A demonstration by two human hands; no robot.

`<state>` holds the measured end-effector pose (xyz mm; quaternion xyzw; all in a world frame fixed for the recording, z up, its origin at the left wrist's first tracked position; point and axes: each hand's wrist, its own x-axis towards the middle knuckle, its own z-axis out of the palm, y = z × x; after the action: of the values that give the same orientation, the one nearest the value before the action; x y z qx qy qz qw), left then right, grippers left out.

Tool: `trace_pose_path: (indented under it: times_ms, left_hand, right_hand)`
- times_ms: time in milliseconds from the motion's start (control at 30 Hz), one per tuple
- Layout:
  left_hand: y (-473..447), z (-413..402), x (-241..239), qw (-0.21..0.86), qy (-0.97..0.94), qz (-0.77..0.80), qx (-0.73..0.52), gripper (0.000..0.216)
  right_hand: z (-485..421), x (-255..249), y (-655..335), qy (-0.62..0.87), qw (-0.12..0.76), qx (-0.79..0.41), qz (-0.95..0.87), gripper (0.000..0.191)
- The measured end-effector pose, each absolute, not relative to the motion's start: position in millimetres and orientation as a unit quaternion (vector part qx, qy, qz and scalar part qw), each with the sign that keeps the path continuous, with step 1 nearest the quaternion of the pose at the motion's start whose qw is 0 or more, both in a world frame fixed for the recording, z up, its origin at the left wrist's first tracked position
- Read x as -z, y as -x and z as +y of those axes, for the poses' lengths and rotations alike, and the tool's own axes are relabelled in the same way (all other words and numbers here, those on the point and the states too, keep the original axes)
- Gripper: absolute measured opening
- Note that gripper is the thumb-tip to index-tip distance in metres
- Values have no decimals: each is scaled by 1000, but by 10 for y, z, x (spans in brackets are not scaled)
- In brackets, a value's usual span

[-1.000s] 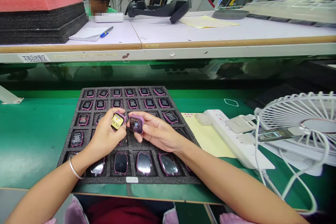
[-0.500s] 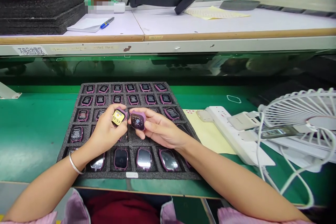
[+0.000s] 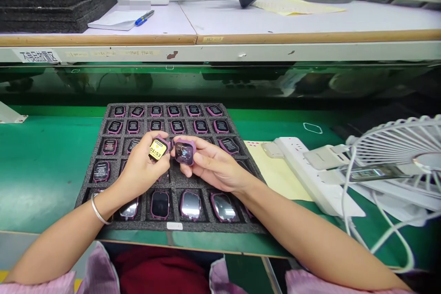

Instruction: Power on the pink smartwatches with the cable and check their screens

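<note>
My left hand is closed around a purple watch body whose lit yellow screen reads 01:53. My right hand grips a second purple watch body with a dark patterned screen. Both are held side by side just above the middle of a black foam tray. The tray's pockets hold several more purple watch bodies, the far rows showing text screens and the near row dark or reflective. A silver bangle sits on my left wrist.
A yellow sheet, a white power strip and a white fan with cables lie to the right on the green mat. A raised shelf behind carries black foam stacks, a notepad, a pen; another person sits beyond.
My hands and the two watch bodies stay together above the tray. The view has tilted slightly downward, so everything sits a little higher in the picture.
</note>
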<state>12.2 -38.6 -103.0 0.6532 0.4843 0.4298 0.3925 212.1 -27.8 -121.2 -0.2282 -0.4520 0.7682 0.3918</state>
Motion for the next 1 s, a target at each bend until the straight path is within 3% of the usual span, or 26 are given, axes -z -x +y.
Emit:
trace_pose_path:
  times_ms: [400, 600, 733, 1000]
  left_hand:
    - [-126, -364, 1075, 406, -643, 480, -437, 35]
    - [-139, -339, 1022, 575, -487, 491, -437, 63]
    - [-130, -334, 962, 643, -392, 484, -446, 68]
    - [-126, -324, 975, 642, -417, 451, -460, 47]
  right_hand:
    - [-269, 1214, -2116, 212, 392, -778, -442, 48]
    - [-212, 1236, -2080, 228, 410, -791, -391, 47]
    - [-168, 1256, -2072, 264, 433, -777, -374, 45]
    - [-184, 1280, -2055, 303, 465, -704, -443, 36]
